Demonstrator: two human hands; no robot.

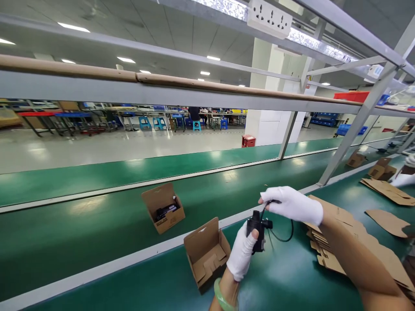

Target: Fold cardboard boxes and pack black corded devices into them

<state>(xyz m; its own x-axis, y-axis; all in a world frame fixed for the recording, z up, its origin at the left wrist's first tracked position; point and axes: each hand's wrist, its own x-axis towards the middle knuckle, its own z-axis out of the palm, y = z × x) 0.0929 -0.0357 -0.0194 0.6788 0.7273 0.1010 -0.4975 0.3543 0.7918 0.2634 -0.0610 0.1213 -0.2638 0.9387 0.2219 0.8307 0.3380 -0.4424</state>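
- L hand [241, 257]: shut round black pump [257, 226], just above table [279, 280].
- R hand [295, 204]: pinching pump's cable [281, 240], up-right of L hand.
- Open box [207, 255] just left of L hand.

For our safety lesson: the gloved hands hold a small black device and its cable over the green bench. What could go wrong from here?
1. The left hand grips the black device only through a glove, so it might slip and drop.
2. The cable hangs in a loose loop below the right hand; it could snag or kink if pulled.
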